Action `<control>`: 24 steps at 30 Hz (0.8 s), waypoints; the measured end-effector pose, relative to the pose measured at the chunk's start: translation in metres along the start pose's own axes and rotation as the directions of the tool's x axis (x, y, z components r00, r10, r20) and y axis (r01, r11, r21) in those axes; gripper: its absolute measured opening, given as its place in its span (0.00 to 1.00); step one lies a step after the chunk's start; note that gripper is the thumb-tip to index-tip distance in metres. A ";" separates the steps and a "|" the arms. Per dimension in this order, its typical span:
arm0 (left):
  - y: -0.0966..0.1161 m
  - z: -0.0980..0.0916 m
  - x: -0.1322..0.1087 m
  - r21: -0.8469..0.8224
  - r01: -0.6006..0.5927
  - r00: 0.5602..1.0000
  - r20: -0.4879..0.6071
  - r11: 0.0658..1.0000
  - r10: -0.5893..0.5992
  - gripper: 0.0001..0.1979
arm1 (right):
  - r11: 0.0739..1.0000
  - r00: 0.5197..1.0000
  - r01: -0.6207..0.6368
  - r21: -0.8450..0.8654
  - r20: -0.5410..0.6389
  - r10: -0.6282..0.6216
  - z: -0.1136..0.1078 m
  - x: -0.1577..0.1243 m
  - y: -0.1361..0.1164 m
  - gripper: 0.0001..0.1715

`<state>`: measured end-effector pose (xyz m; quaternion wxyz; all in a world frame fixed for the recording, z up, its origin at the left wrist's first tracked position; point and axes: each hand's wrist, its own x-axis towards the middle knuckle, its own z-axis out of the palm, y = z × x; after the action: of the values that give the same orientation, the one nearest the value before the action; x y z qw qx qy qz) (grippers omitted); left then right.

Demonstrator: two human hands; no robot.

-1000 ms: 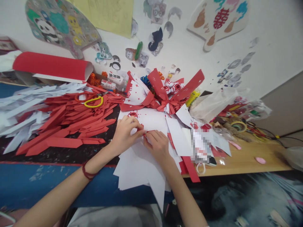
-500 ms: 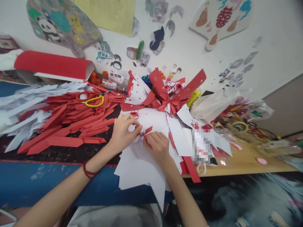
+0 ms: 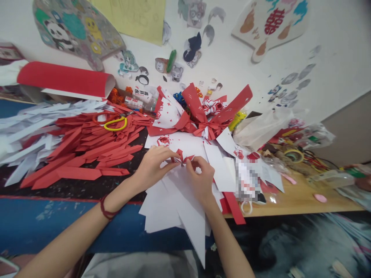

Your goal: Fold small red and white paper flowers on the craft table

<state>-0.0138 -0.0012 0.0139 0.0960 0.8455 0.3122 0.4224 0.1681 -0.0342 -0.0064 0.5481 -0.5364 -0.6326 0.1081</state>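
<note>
In the middle of the desk, both hands work on a small folded piece of red and white paper strips point(image 3: 181, 156), which fans out like a bow. My left hand point(image 3: 152, 165) pinches its left side between thumb and forefinger. From the right, the fingertips of my right hand point(image 3: 201, 175) are closed on a red tip of the same piece. Beneath the hands lie white paper sheets point(image 3: 165, 210), stacked unevenly and overhanging the near edge. A small red and white paper rosette point(image 3: 164, 141) rests just beyond my left hand.
On the left spread piles of red paper strips point(image 3: 87, 150) and white paper strips point(image 3: 26, 123), with yellow-handled scissors point(image 3: 116, 124) on top. Red wrapped bouquets point(image 3: 208, 116) stand at the back against the wall. A roll of tape point(image 3: 294, 155) sits to the right.
My right hand has shifted slightly right and turned, and the paper piece now shows more spread red tips. A clear bottle at the far right has moved.
</note>
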 end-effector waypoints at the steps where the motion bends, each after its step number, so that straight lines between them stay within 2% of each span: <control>1: -0.001 0.000 0.000 0.058 -0.018 1.000 0.003 0.998 0.018 0.07 | 1.000 1.000 0.003 -0.007 -0.011 -0.003 0.000 0.001 0.000 0.05; 4: -0.001 0.001 0.000 0.230 -0.083 0.997 0.022 0.969 0.081 0.08 | 0.997 0.997 0.071 -0.036 -0.036 -0.073 -0.002 0.002 0.001 0.18; 7: -0.001 0.002 -0.001 0.324 -0.154 0.988 0.041 0.933 0.149 0.08 | 0.990 0.991 0.135 -0.031 0.010 -0.135 -0.002 0.002 0.002 0.14; 10: 0.000 0.003 -0.001 0.362 -0.201 0.980 0.073 0.910 0.188 0.06 | 0.991 0.991 0.132 -0.011 0.034 -0.131 -0.001 0.002 0.002 0.11; 20: -0.001 0.003 -0.002 0.380 -0.227 0.974 0.083 0.897 0.211 0.04 | 0.995 0.993 0.096 0.016 0.070 -0.097 -0.001 0.003 0.003 0.06; 22: -0.001 0.003 -0.002 0.384 -0.231 0.973 0.082 0.894 0.216 0.04 | 0.992 0.990 0.125 -0.002 0.067 -0.124 0.000 0.003 0.004 0.04; 24: 0.000 0.003 -0.001 0.398 -0.228 0.973 0.077 0.889 0.215 0.05 | 0.977 0.978 0.206 -0.049 0.051 -0.204 0.001 0.002 0.005 0.04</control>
<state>-0.0120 -0.0017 0.0114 -0.1248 0.8835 0.2927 0.3439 0.1706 -0.0301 -0.0091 0.5271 -0.4804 -0.6995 0.0459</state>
